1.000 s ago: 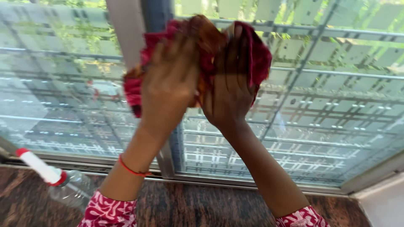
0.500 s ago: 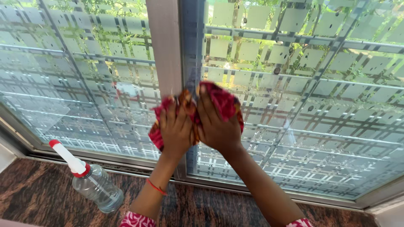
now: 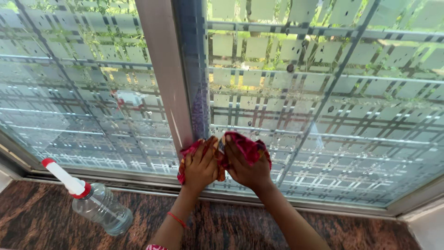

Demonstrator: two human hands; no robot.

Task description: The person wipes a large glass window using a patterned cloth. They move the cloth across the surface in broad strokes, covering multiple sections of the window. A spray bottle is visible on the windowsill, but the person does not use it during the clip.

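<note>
I am pressing a crumpled red patterned cloth flat against the frosted, grid-patterned window glass, low down, just beside the grey metal upright of the window frame. My left hand is spread over the left part of the cloth, fingers splayed and pushing rather than clenching. My right hand is lying over the right part, fingers curled slightly over the bunched fabric, so both hands are bearing on it against the pane.

I am judging the risks from where things are sitting. The clear plastic spray bottle with a white nozzle and red collar is lying tilted on the dark brown stone sill, near my left forearm; an elbow swinging back could be knocking it off or rolling it. The cloth is bunched, so a fold could be slipping out from under my palms and leaving my bare hand skidding on wet glass. Droplets are clinging to the pane, and rubbing with an uneven wad could be smearing them into streaks.

Counting: one cloth, two hands, one spray bottle, two glass panes either side of one upright, one sill, one thin red thread band on my left wrist.
</note>
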